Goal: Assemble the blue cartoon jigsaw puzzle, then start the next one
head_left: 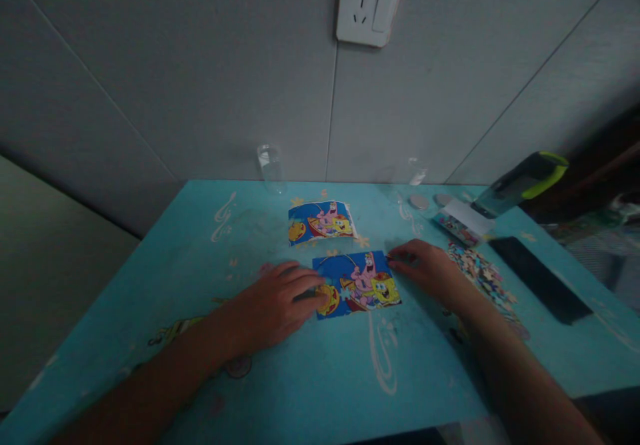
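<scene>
A small cartoon jigsaw puzzle (pixel 363 285) lies flat in the middle of the turquoise table (pixel 310 378). My left hand (pixel 273 305) rests palm down on its left edge, fingers spread over the corner. My right hand (pixel 427 268) touches the puzzle's upper right corner with its fingertips. Neither hand holds anything. A printed picture with the same cartoon (pixel 321 221) lies just behind the puzzle.
Loose puzzle pieces (pixel 480 275) are heaped right of my right hand. A black phone (pixel 540 278) lies at the right, a green-topped container (pixel 523 185) and a small box (pixel 460 221) behind it. A clear glass (pixel 271 167) stands by the wall, under a wall socket (pixel 367 1).
</scene>
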`<state>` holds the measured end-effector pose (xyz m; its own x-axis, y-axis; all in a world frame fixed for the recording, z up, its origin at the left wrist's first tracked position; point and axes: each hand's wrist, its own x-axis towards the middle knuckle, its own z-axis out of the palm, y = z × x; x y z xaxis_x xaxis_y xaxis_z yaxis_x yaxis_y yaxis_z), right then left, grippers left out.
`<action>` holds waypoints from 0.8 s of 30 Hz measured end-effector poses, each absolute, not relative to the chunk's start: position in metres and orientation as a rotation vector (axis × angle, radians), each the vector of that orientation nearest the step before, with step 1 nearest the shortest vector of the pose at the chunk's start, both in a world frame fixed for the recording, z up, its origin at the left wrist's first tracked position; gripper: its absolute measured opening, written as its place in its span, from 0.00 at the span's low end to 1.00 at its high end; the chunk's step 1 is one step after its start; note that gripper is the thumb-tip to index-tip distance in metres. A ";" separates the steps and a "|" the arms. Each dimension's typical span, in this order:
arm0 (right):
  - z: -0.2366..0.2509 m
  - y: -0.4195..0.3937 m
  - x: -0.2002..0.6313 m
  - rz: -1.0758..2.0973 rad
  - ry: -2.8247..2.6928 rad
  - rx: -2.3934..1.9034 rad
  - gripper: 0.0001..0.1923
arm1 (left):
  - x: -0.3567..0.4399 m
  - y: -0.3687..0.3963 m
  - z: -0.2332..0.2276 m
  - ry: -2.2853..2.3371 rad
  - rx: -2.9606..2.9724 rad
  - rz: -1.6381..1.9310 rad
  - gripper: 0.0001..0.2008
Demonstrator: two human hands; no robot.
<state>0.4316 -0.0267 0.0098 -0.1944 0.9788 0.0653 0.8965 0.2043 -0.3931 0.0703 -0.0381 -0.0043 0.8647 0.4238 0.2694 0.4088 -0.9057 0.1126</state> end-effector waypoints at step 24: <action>0.004 -0.024 0.433 0.381 -2.086 -1.948 0.13 | 0.072 -0.037 -0.005 0.622 3.005 0.429 0.15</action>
<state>0.4334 -0.0238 0.0041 -0.0659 0.9977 0.0123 0.9291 0.0659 -0.3639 0.0717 -0.0367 -0.0054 0.8811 0.3954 0.2594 0.3834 -0.9184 0.0974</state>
